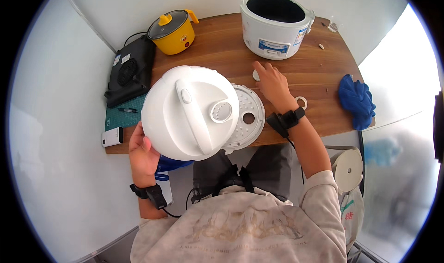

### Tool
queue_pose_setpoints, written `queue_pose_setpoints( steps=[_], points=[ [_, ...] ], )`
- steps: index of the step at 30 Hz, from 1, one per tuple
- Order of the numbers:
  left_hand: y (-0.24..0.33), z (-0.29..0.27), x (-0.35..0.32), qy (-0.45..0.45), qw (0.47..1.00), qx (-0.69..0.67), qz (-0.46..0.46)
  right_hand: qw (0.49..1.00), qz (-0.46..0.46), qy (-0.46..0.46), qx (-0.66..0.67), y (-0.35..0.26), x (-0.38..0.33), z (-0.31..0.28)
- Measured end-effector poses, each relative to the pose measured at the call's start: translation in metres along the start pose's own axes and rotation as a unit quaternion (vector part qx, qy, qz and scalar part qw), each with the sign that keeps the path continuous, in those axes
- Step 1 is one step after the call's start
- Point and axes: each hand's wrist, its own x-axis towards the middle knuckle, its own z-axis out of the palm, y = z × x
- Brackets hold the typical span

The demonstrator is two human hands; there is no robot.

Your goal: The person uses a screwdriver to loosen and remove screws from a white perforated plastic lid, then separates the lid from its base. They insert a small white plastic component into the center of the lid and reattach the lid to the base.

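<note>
White lid (190, 112), handle pointing away

white lid (189, 113), yellow pot (175, 34), blue cloth (356, 101)

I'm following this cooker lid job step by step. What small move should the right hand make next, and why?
Probably close the right hand on the small white part at its fingertips and lift it. The left hand already holds the white lid up, beside the perforated inner plate.

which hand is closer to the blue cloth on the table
Right. The right hand rests on the table left of the blue cloth; the left hand holds the white lid, farther away.
</note>
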Motion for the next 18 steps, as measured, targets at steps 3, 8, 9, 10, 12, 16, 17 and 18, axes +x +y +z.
queue_pose_setpoints(
  steps=[3, 8, 9, 10, 12, 16, 17, 18],
  points=[
    [-0.005, 0.000, 0.007, 0.001, 1.000, -0.024, -0.018, 1.000, 0.011, -0.011, -0.003, 0.004, 0.001, -0.012],
    [-0.008, -0.003, 0.012, 0.002, 0.998, -0.028, -0.050, 0.916, 0.118, -0.029, 0.382, -0.008, -0.024, -0.049],
    [-0.009, -0.002, 0.014, -0.003, 0.998, -0.030, -0.055, 0.854, 0.163, -0.046, 0.493, -0.014, -0.032, -0.058],
    [-0.011, -0.002, 0.016, -0.008, 0.998, -0.031, -0.061, 0.807, 0.182, -0.060, 0.559, -0.019, -0.041, -0.069],
    [-0.016, 0.003, 0.018, 0.015, 0.998, -0.027, -0.048, 0.692, 0.216, -0.087, 0.684, -0.034, -0.063, -0.088],
    [-0.020, 0.011, 0.023, -0.003, 0.996, -0.048, -0.075, 0.699, 0.186, -0.159, 0.672, -0.054, -0.086, -0.099],
    [-0.021, 0.012, 0.025, -0.010, 0.995, -0.049, -0.081, 0.716, 0.185, -0.148, 0.656, -0.058, -0.088, -0.098],
    [-0.022, 0.014, 0.027, -0.017, 0.995, -0.049, -0.086, 0.733, 0.184, -0.138, 0.640, -0.062, -0.089, -0.096]
  ],
)
